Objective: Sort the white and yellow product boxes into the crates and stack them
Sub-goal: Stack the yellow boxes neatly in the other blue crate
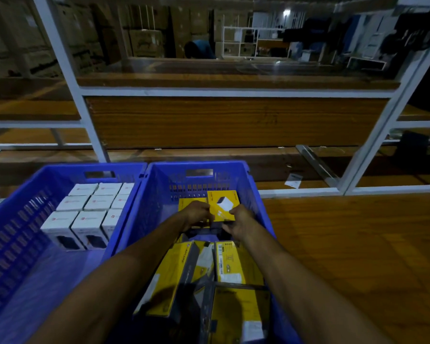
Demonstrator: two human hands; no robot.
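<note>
Two blue crates stand side by side in front of me. The left crate [13,234] holds several white boxes [88,212] packed upright in rows. The right crate [248,180] holds yellow boxes. Both my hands reach into its far end. My right hand [237,220] grips a yellow box [224,203] at its right edge, and my left hand [196,214] holds its left edge. A second yellow box [190,202] stands just left of it against the far wall. Several loose yellow boxes [233,261] lie jumbled in the near part of the crate.
The crates rest on a wooden surface [345,244]. A white metal frame [233,91] with wooden shelves rises right behind them. A small paper scrap [293,181] lies on the lower shelf to the right. A person [199,49] bends over far behind the frame.
</note>
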